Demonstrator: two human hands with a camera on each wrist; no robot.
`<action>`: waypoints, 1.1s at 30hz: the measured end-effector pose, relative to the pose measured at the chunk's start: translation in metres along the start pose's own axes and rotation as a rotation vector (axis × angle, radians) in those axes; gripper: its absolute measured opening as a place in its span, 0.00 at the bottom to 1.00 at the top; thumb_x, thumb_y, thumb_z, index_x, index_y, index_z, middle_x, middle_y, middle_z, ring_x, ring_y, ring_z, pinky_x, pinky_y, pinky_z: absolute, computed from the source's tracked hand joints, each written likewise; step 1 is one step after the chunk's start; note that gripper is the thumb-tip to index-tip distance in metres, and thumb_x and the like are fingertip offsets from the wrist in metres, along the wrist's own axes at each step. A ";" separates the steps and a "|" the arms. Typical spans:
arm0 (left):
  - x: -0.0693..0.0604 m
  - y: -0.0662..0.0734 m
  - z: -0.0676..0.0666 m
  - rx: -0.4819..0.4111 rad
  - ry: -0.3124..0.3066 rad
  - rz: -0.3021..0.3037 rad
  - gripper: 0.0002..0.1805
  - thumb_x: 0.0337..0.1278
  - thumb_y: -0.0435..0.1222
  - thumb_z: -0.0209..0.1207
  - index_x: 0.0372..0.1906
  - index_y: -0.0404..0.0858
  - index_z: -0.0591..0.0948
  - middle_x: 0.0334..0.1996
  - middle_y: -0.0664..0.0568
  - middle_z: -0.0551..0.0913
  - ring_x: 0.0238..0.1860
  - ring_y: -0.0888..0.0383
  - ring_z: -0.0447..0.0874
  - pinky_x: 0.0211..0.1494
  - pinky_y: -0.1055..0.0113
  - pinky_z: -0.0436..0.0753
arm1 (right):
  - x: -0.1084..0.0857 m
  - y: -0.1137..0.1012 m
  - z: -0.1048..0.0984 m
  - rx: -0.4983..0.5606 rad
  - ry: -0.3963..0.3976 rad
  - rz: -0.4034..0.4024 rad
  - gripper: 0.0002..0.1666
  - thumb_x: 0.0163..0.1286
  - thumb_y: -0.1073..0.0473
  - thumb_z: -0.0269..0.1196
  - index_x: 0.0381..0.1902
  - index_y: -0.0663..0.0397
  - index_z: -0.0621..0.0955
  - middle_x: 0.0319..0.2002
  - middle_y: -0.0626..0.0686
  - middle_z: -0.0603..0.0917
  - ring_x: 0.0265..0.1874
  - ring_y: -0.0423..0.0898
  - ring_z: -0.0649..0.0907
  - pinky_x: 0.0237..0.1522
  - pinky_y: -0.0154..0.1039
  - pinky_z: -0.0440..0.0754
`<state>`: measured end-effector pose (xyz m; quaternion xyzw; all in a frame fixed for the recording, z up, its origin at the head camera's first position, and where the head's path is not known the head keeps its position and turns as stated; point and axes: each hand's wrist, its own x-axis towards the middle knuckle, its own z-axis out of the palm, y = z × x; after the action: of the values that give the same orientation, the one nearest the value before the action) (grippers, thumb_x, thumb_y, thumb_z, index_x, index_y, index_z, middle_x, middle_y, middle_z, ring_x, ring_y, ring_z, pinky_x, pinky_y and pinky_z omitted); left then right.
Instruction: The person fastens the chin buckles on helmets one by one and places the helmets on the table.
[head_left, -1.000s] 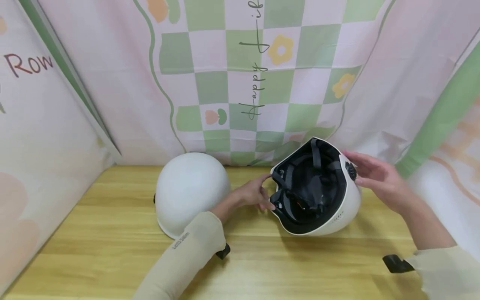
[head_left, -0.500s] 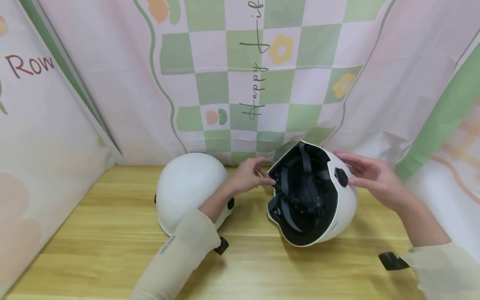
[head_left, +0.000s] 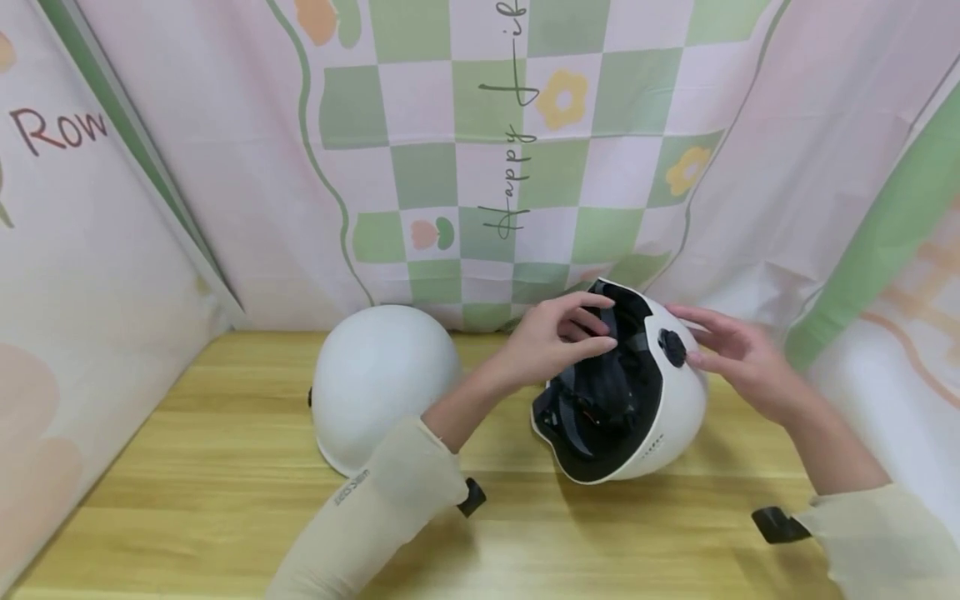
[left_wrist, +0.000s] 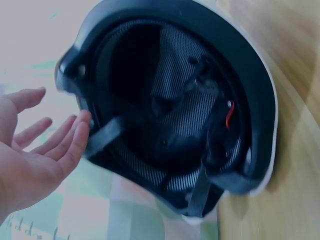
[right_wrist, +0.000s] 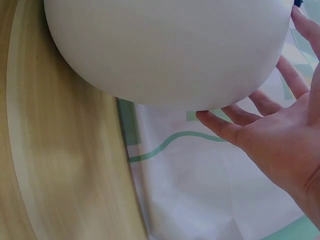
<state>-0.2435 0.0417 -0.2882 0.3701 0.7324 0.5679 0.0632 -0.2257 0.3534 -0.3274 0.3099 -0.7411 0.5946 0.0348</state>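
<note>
A white helmet [head_left: 678,425] lies tilted on the wooden table, its black padded inside and straps facing up and left. My right hand [head_left: 750,358] touches its right side with outstretched fingers, the thumb by a round black knob [head_left: 672,348]. In the right wrist view, fingertips of that hand [right_wrist: 285,125] rest against the smooth shell [right_wrist: 165,55]. My left hand [head_left: 551,337] is at the helmet's left rim, fingers loosely bent and holding nothing. The left wrist view has those fingers [left_wrist: 75,145] beside the rim near a dark strap [left_wrist: 107,136].
A second white helmet [head_left: 386,383] sits dome up on the left of the table [head_left: 525,542], beside my left forearm. Behind the table hangs a green and white checked cloth [head_left: 480,167]. Pale printed cloths stand at both sides.
My left hand has let go of the helmet's left edge and moved up and right over its opening. The helmet has turned and shifted slightly left, with my right hand following.
</note>
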 end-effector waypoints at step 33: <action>0.016 0.002 0.052 -0.545 0.064 -0.166 0.23 0.68 0.25 0.63 0.66 0.37 0.77 0.42 0.52 0.78 0.30 0.56 0.86 0.40 0.64 0.90 | -0.003 0.008 0.005 0.022 0.050 0.017 0.35 0.74 0.79 0.51 0.73 0.49 0.75 0.70 0.40 0.77 0.65 0.31 0.77 0.57 0.24 0.77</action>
<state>-0.2276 0.0925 -0.2991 0.2603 0.5822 0.7481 0.1832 -0.2260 0.3511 -0.3370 0.2889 -0.7361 0.6104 0.0449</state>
